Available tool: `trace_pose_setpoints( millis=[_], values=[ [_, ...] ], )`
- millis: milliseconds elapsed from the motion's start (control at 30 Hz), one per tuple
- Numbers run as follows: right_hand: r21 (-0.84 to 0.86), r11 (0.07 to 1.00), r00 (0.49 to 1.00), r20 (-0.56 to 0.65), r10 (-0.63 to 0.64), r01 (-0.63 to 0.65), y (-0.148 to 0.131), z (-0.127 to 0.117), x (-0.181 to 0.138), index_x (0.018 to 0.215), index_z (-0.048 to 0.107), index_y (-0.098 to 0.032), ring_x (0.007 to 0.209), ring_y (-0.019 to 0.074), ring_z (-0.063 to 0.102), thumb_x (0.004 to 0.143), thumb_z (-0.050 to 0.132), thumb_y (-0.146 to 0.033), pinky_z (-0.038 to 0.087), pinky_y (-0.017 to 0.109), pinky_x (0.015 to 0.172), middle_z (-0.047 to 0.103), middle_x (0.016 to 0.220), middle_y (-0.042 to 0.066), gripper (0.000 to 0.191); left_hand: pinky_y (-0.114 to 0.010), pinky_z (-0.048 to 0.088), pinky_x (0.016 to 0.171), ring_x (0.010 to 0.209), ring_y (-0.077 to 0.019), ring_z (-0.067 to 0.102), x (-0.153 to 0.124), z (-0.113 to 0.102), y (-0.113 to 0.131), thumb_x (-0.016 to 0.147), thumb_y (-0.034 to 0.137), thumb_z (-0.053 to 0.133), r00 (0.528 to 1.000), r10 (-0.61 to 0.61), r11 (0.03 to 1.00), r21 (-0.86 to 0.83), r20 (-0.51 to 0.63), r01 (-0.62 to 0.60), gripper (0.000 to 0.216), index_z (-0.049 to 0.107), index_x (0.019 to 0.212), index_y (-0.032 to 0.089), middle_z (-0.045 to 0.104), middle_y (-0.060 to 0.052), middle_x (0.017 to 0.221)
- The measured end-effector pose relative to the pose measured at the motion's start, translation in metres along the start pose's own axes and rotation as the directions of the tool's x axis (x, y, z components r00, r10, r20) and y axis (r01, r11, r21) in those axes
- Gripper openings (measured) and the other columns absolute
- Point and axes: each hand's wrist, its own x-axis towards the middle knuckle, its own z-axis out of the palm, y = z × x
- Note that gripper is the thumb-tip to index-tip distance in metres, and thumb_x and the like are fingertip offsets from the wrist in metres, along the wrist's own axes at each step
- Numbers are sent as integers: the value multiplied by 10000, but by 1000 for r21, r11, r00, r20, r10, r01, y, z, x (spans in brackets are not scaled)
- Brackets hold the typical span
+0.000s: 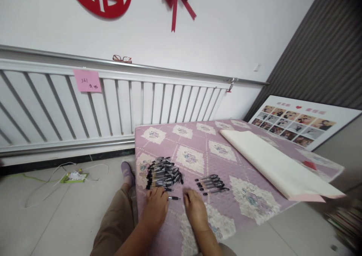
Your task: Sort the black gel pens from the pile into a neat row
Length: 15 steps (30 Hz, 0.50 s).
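My left hand (157, 202) is closed around a black pen (173, 198), whose end sticks out to the right past the fingers. Just across from it, my right hand (194, 207) has its fingers curled together and slightly blurred; anything in them is too small or hidden to name. Beyond my left hand lies a heap of black and clear pens (164, 173), piled close together. A smaller group of several capped pens (211, 183) is laid side by side, past my right hand.
The purple floral tablecloth (181, 137) covers the table. A large cream sheet (263, 160) lies folded on its right part. Behind stands a white radiator (149, 101); a photo board (319, 131) leans at the right. A power strip (75, 177) with cables lies on the floor.
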Motion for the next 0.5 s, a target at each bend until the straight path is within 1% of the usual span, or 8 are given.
trace_pose_setpoints(
  millis=[133, 200, 300, 367, 500],
  values=[
    [22, 999, 998, -58, 27, -25, 3, 0, -1, 1034, 616, -191, 851, 216, 590, 906, 400, -225, 455, 334, 805, 657, 896, 78, 253, -421, 317, 919, 995, -226, 496, 0, -2, 1, 888, 206, 486, 1000, 3, 1000, -13, 29, -3, 157, 610, 973, 249, 583, -23, 997],
    [32, 999, 997, -71, 23, -21, 4, -1, 0, 1079, 612, -199, 851, 213, 589, 911, 383, -225, 462, 332, 805, 655, 904, 79, 285, -420, 320, 916, 989, -226, 500, 1, -3, 1, 887, 221, 496, 999, 4, 1000, -10, 50, -4, 164, 609, 998, 263, 584, -18, 987],
    [41, 999, 999, -42, 26, -24, 2, -2, 1, 1023, 640, -199, 824, 209, 591, 907, 378, -217, 474, 332, 789, 649, 865, 80, 287, -409, 326, 907, 968, -219, 503, 2, -5, 0, 883, 245, 517, 996, 17, 1000, -11, 88, -16, 160, 616, 1006, 271, 582, -16, 972],
    [56, 998, 999, -29, 38, -36, 1, -3, 2, 971, 651, -195, 816, 208, 593, 895, 391, -207, 479, 333, 784, 647, 843, 79, 272, -403, 329, 898, 955, -216, 503, 3, -6, -1, 879, 259, 532, 994, 25, 1000, -14, 106, -24, 137, 627, 977, 272, 581, -15, 966],
    [129, 989, 997, -28, 76, -72, 1, -3, 1, 934, 646, -189, 842, 211, 605, 870, 417, -194, 483, 339, 803, 661, 857, 79, 238, -399, 330, 892, 944, -212, 503, 3, -7, 0, 884, 271, 536, 990, 34, 999, -19, 136, -32, 112, 639, 927, 272, 584, -11, 962]
  ],
)
